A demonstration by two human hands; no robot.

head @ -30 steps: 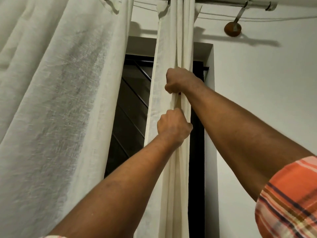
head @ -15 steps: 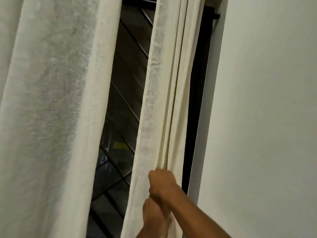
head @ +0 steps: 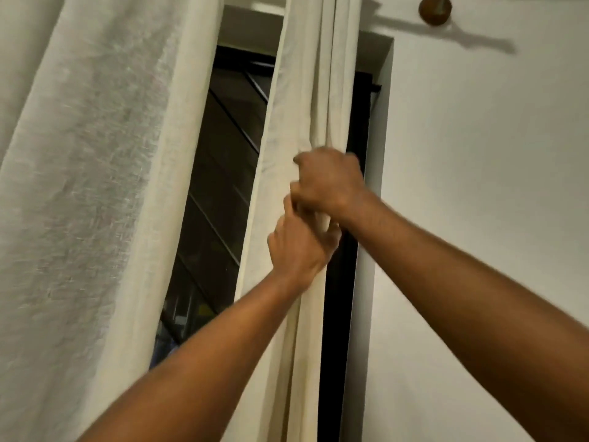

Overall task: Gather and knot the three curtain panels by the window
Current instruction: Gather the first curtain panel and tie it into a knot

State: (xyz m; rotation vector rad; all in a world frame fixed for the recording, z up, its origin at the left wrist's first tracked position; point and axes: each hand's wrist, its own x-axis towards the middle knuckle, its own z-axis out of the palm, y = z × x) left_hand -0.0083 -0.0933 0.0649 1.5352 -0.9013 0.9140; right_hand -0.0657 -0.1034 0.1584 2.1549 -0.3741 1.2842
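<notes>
Curtain panel (head: 307,90) hangs bunched, clenched by right grip (head: 330,183) and, touching beneath, left grip (head: 298,247).

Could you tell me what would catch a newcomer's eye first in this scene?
At centre, the right hand grips the gathered curtain panel, and the left hand grips it just below. A wide loose curtain panel fills the left side, with the dark window showing between the two panels.
</notes>
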